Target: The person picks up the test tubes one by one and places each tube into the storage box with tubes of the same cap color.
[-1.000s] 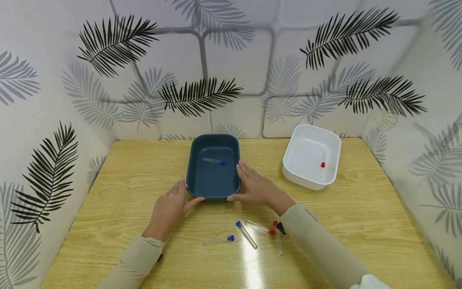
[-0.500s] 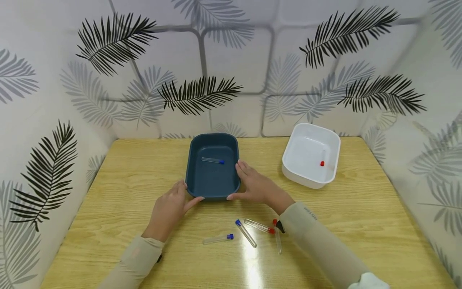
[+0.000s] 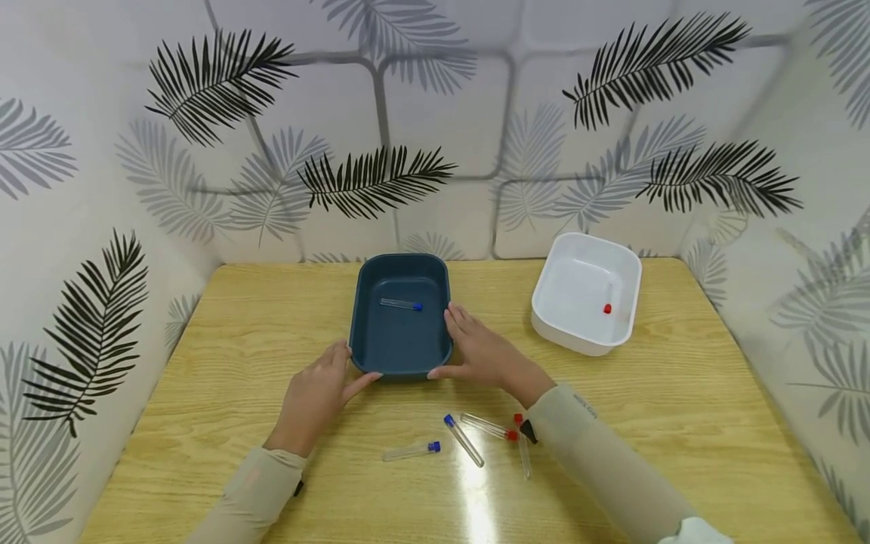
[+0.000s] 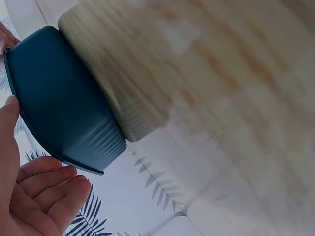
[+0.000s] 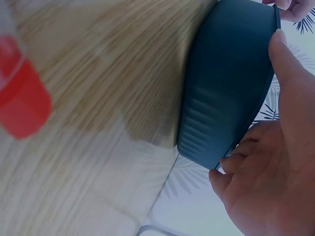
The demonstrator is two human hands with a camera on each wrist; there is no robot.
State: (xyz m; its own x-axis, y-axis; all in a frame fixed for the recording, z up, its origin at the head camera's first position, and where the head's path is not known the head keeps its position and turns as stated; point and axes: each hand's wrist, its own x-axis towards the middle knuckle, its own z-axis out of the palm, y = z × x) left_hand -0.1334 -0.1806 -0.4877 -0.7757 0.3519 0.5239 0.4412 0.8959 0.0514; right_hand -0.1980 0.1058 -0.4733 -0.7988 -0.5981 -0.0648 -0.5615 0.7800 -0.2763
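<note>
Yellowish wood makes up the tabletop (image 3: 272,302), where I hold the blue bin (image 3: 402,340) upright near the far edge, left of that edge's middle. My left hand (image 3: 314,397) is clamped on the bin's near left corner, thumb at the near rim, fingers along the left side; my right hand (image 3: 485,351) grips the near right corner in mirror fashion. Inside lies one blue-capped tube (image 3: 397,304), cap to the right. Toward the tabletop's far right corner, well apart from my hands, the white bin (image 3: 571,298) carries a red-capped tube (image 3: 608,309). Between my forearms, farther from the far edge than both bins, four tubes lie loose: from the left, a first blue tube (image 3: 411,452), a second blue tube (image 3: 464,440), a first red tube (image 3: 485,426) and, just beside my right sleeve (image 3: 598,457), a second red tube (image 3: 523,451). Leaf-patterned walls (image 3: 448,113) rise beyond the far edge.
</note>
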